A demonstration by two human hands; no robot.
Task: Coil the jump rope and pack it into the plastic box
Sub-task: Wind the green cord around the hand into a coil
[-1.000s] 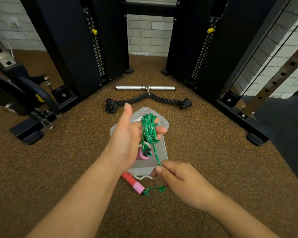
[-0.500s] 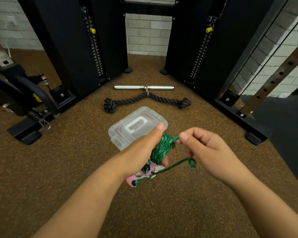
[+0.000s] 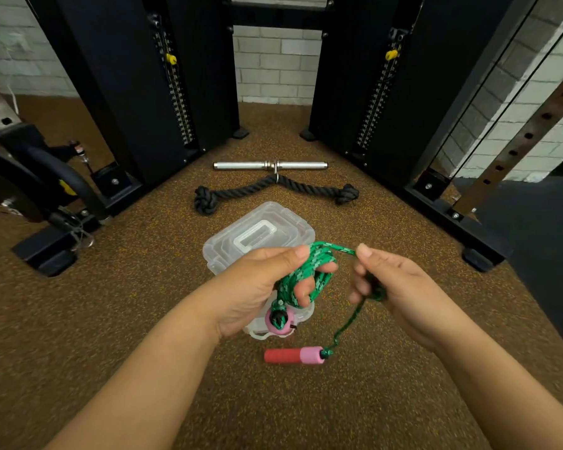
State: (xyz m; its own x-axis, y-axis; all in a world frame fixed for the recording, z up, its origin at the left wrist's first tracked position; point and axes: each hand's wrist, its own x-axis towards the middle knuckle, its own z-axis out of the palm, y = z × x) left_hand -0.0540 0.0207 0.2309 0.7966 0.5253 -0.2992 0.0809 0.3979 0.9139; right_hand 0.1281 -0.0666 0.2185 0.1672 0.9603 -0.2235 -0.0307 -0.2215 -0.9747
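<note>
Your left hand is closed around a bundle of green jump rope, the loops wound over your fingers, with one pink handle hanging just below the palm. Your right hand pinches the free strand between thumb and forefinger, just right of the bundle, and the rope runs taut between the two hands.

Half a second ago the second handle was tucked up close under your left hand. Now that red and pink handle lies flat on the brown speckled floor, near you and below both hands, and a slack length of rope drops from your right hand down to it. Your right hand sits lower and nearer to you than before.

Behind your left hand, the clear plastic box rests on the floor with its lid on, partly hidden by your fingers. Farther away lie a black rope attachment and a short metal bar, unchanged, between two black weight-stack towers.
</note>
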